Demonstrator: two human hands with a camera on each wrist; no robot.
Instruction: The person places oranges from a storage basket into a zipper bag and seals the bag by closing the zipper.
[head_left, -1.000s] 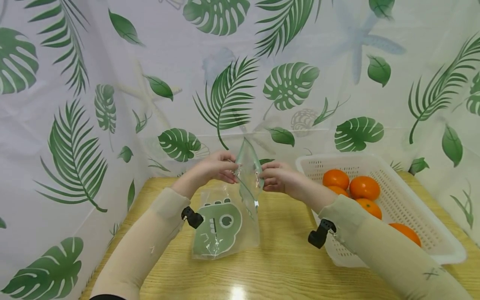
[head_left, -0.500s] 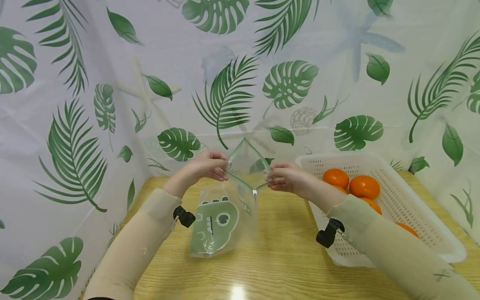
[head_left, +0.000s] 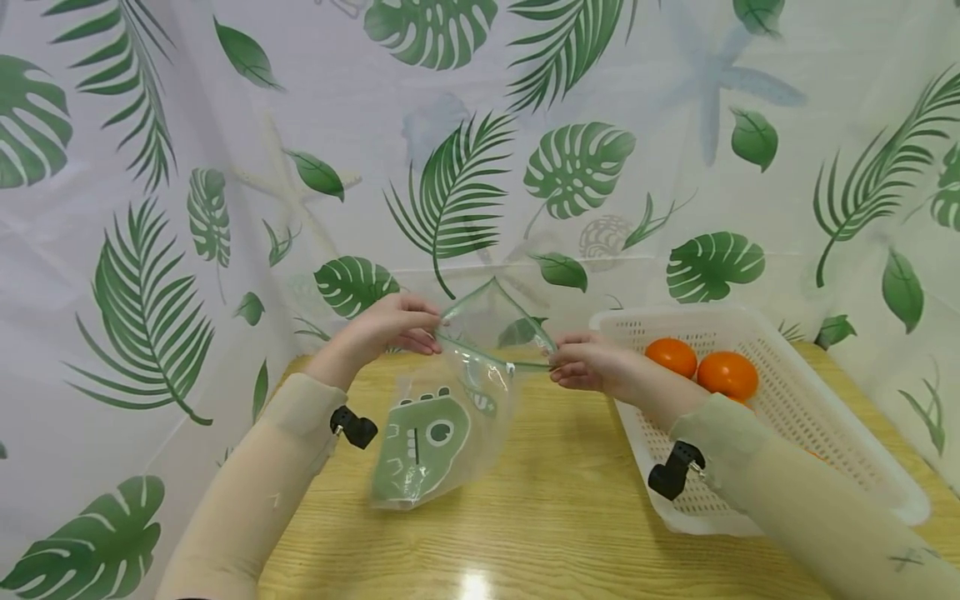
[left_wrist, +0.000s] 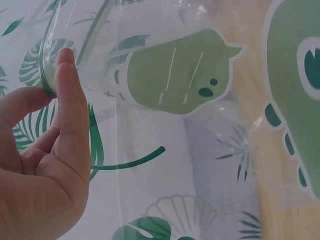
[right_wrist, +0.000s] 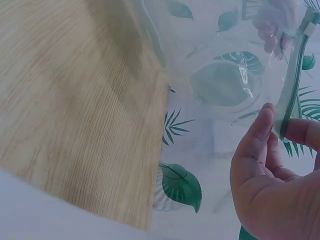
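Note:
A clear zip bag with a green dinosaur print hangs between my two hands over the wooden table. Its green-edged mouth is spread wide into a diamond shape. My left hand pinches the left corner of the mouth between thumb and fingers. On the opposite side, my right hand pinches the right corner. A small white slider shows on the near zip edge. In the left wrist view, the left hand grips the zip edge beside the printed bag. The right wrist view has the right hand pinching the green zip strip.
A white perforated plastic basket stands at the right of the wooden table. Several oranges lie in it, partly behind my right arm. A leaf-patterned cloth hangs behind and along the sides.
My hands have moved apart, left hand leftward and right hand rightward. The bag's mouth has gone from narrow to wide, and the bag's lower part has swung slightly left.

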